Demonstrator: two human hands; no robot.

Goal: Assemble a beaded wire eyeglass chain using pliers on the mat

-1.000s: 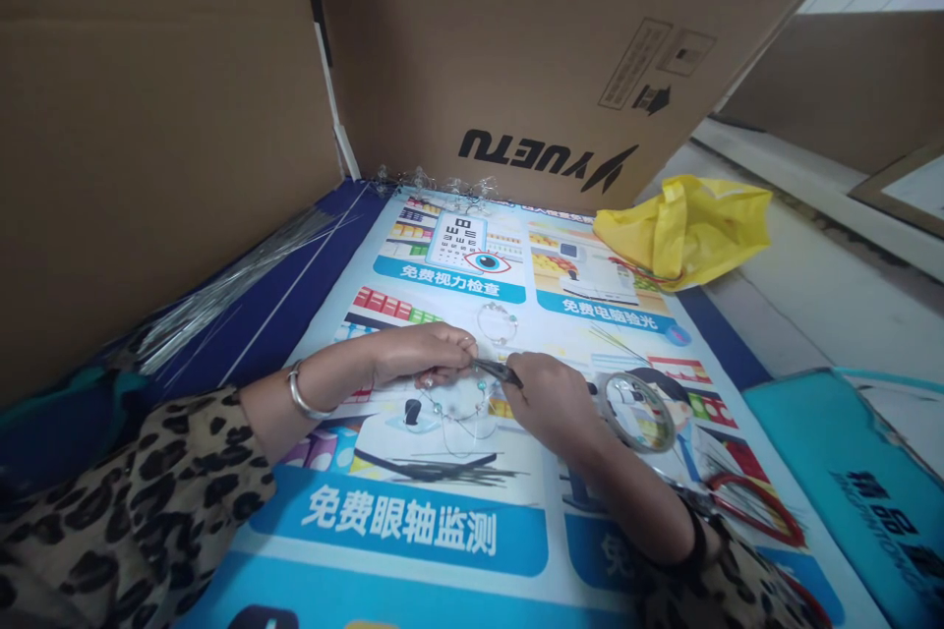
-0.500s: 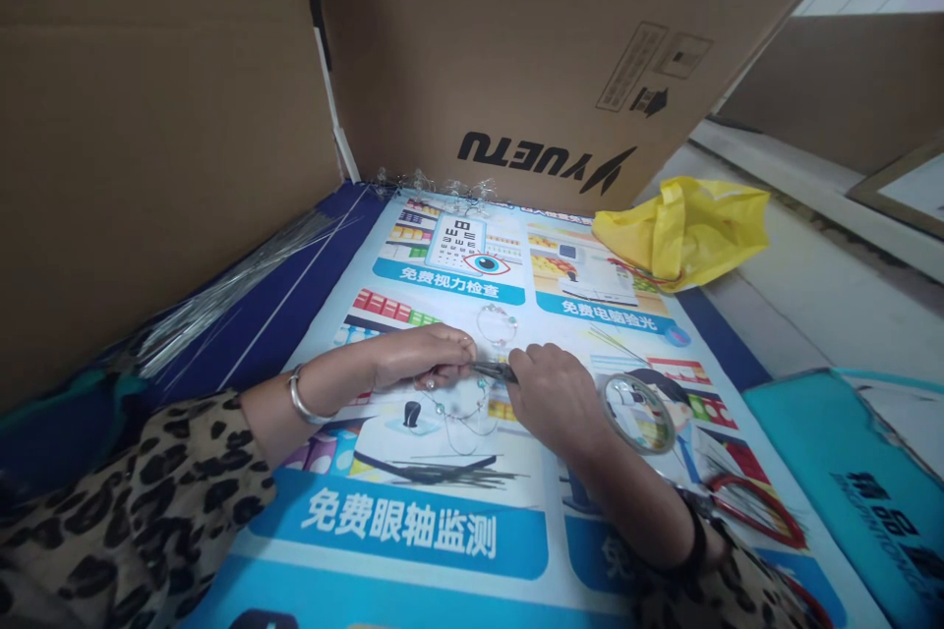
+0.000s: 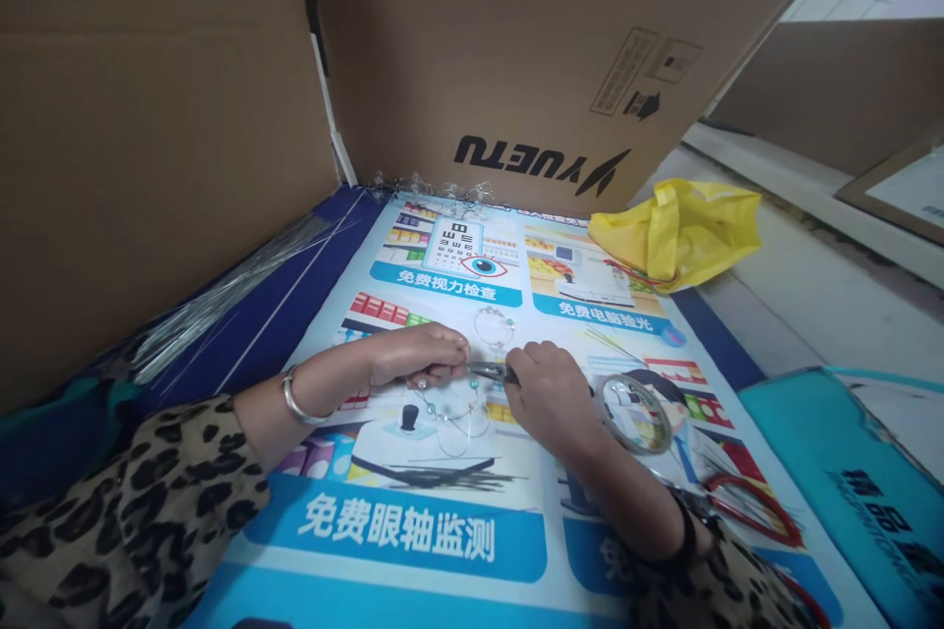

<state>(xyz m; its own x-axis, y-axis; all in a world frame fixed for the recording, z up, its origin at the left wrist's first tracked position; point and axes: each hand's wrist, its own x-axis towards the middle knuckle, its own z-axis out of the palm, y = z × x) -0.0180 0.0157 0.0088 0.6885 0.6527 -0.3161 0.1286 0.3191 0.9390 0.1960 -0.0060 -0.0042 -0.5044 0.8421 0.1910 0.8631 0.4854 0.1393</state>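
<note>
My right hand [image 3: 547, 393] is wrapped round a pair of pliers [image 3: 488, 371], whose jaws point left. My left hand [image 3: 424, 356] is closed in a pinch at the plier tips. From its fingers hangs a thin beaded wire [image 3: 435, 409] with small turquoise and clear beads, looping down over the printed sheet. Exactly where the jaws meet the wire is too small to make out. A finished-looking beaded ring [image 3: 494, 327] lies flat just beyond the hands. Below them is a scatter of short dark wires [image 3: 439, 474].
A roll of clear tape [image 3: 635, 413] and red-handled scissors [image 3: 756, 508] lie by my right forearm. Long wires [image 3: 221, 290] run along the left. Wire pieces [image 3: 449, 192] sit before a cardboard wall [image 3: 472, 39]. A yellow bag [image 3: 682, 234] and a turquoise bag [image 3: 833, 472] are at right.
The view has shifted slightly. Both hands stay at the same spot with the pliers and beaded wire; the pliers look turned a little, and the hanging loop has barely moved.
</note>
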